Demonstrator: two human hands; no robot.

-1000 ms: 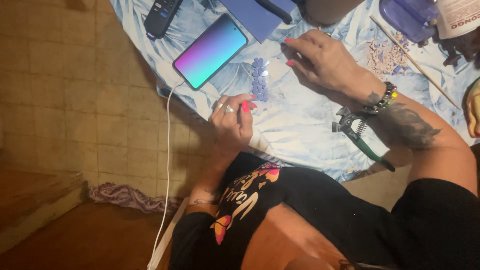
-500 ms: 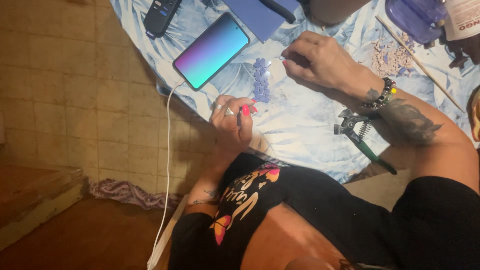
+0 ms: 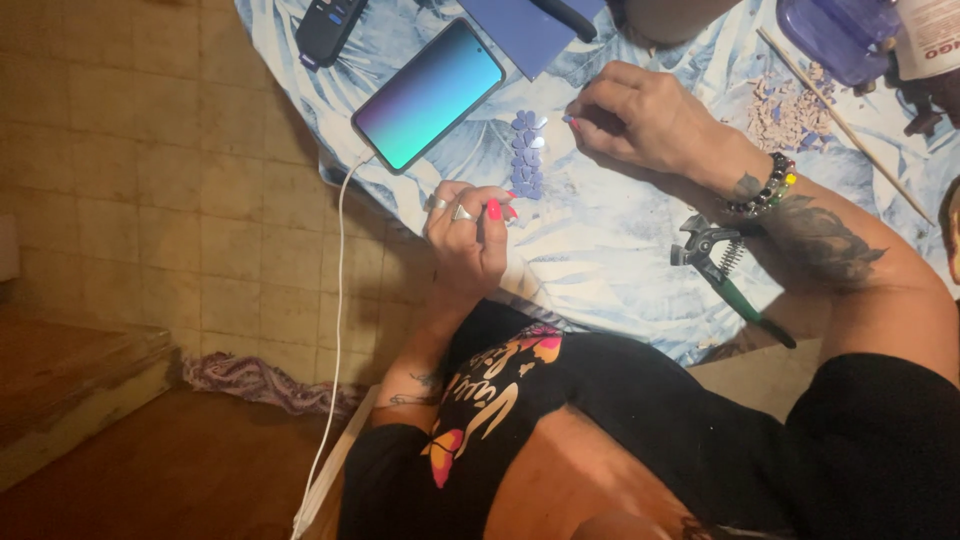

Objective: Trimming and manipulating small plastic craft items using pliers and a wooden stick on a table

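**Entry: two hands at a row of small lilac pieces on a leaf-print tablecloth**

Left hand point(image 3: 468, 235): mine, rings on two fingers, pink nails. Fingers curled in, tips pinched together just beside the near end of the lilac pieces point(image 3: 526, 155). Whether a piece sits between the tips, I cannot tell. Placed much as it was half a second ago.

Right hand point(image 3: 640, 120): mine, beaded bracelet point(image 3: 765, 187) at the wrist. Fingers bent, tips drawn together just right of the far end of the row; contents of the pinch cannot be told. Since a second ago this hand has shifted toward the row.

Lilac pieces: small flat shapes lying in a short line on the tablecloth point(image 3: 600, 250), between my two sets of fingertips. The row lies as it did.

Smartphone point(image 3: 430, 95): screen lit, just beyond my left fingers, white charging cable point(image 3: 335, 330) trailing off the table edge.

Green-handled pliers point(image 3: 725, 270): on the cloth, just beside my right forearm, apart from both hands.

Wooden stick point(image 3: 845, 125) and pale fragments point(image 3: 790, 105): beyond my right wrist.
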